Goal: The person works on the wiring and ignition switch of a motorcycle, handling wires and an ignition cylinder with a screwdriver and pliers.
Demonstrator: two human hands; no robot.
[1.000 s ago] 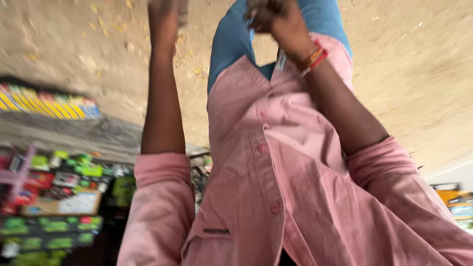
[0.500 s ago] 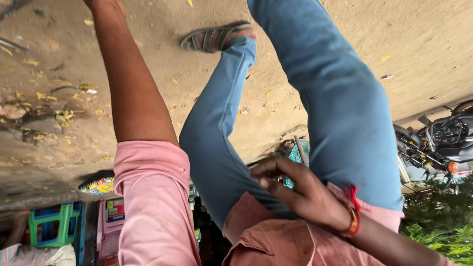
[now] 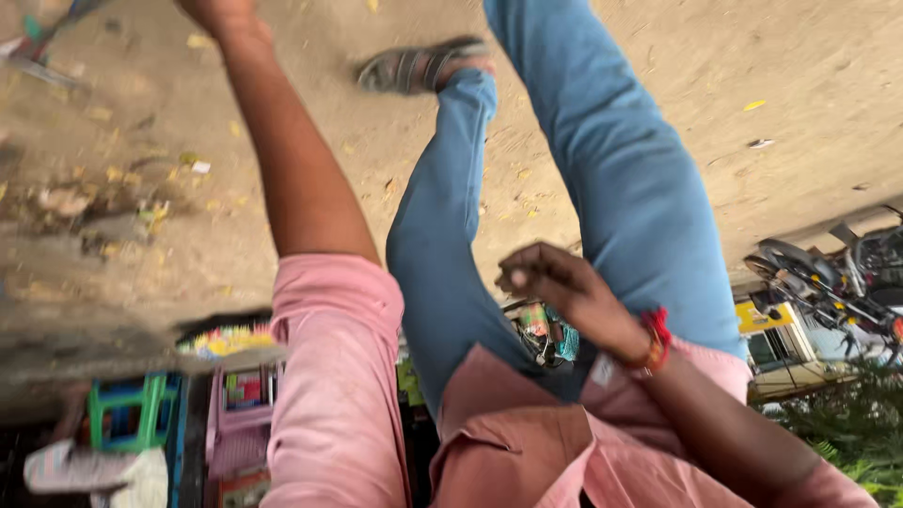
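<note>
- The view is turned over, so the dirt ground (image 3: 800, 56) fills the top and the person's own pink shirt (image 3: 527, 452) the bottom.
- A grey sandal (image 3: 419, 66) on the person's foot rests on that ground near the top middle; everything below is placed from it.
- The left hand (image 3: 218, 13) is to the left of the sandal, at the top edge. Only its wrist end shows, so I cannot tell how its fingers stand or whether they hold anything.
- The left forearm runs down from it to a rolled pink sleeve (image 3: 334, 376), well below the sandal.
- The right hand (image 3: 564, 287) is well below the sandal and a little to its right, with a red bracelet (image 3: 656, 339) at the wrist.
- Its fingers (image 3: 522, 275) are curled in toward the palm in a loose fist, and nothing shows between them.
- The blue jeans (image 3: 630, 188) run down from the sandal. The near leg lies just behind and to the right of the curled fingers, and the other leg is just left of them. Whether the knuckles touch the cloth cannot be told.
- Far left of the sandal, in the top corner, lies a blurred green and red thing (image 3: 42, 38), near the left hand but apart from it.
- Yellow leaves (image 3: 118, 174) are scattered below and left of the sandal.
- A parked motorcycle (image 3: 828, 273) shows far right of the sandal and lower.
- A green stool (image 3: 122, 414) stands far below the sandal, to its left.
</note>
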